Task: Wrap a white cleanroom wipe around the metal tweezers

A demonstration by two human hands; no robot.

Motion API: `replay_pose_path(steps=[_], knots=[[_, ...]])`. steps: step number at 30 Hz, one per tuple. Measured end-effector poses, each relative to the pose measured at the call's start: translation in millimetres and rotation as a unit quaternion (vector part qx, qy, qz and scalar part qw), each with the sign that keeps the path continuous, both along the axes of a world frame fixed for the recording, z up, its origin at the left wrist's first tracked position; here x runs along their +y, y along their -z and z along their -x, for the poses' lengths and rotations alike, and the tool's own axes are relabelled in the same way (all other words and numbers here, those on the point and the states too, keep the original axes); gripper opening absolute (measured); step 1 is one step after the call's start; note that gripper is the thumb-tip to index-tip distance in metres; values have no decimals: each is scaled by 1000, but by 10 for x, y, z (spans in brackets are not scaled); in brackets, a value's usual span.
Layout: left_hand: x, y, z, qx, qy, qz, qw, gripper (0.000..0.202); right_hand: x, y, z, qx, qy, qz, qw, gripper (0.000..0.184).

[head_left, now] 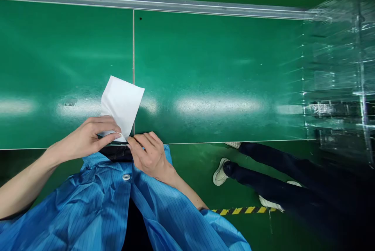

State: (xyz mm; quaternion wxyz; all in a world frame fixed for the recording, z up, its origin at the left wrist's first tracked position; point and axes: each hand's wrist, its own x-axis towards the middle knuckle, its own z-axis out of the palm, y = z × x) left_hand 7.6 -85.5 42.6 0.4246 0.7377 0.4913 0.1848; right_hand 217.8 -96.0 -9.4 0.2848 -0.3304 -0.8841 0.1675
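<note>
A white sheet (122,100), which looks like paper, tilts up over the front edge of the green table, its near end narrowed and folded between my hands. My left hand (93,135) pinches the sheet's lower left part between thumb and fingers. At the lower corner, my right hand (149,151) is closed with its thumb and forefinger on the sheet's tip. Both hands are close together at the table edge, just in front of my blue striped coat (99,200). Whether the sheet is one layer or several I cannot tell.
The green table (205,63) has a seam near the sheet and a metal rail (175,4) along its back. Clear plastic sheeting (336,71) hangs at the right. Below right, people's dark-trousered legs (263,180) and light shoes show near yellow-black floor tape (243,210).
</note>
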Motion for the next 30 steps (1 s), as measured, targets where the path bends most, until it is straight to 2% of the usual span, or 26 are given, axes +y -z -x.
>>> replay_pose_path(steps=[6,11,14,16,18,21,23,25,27,30], knots=[[55,-48,1,-26,-5,11,1000,13,3,-5,-48,-1,30,13,999,13],[46,-185,90,-48,-26,-11,998,9,99,-18,-208,44,113,4,993,12],[-19,-236,146,-60,-63,-11,996,11,139,-45,-297,107,162,56,979,11],[-65,-251,167,-75,-88,-5,993,11,155,-71,-318,145,168,113,969,13],[-96,-254,176,-81,-103,5,991,9,185,-100,-297,174,149,160,960,18],[-113,-250,189,-85,-116,16,989,7,304,-136,-193,180,58,235,954,37],[-120,-248,207,-96,-125,27,987,7,439,-146,-99,148,1,281,948,47],[-136,-253,230,-115,-133,37,984,7,599,-153,-23,100,-10,300,949,41],[-165,-265,241,-143,-149,55,977,7,758,-185,-1,51,0,294,954,22],[-216,-284,198,-225,-235,86,942,5,973,-359,-86,26,-15,275,961,16]])
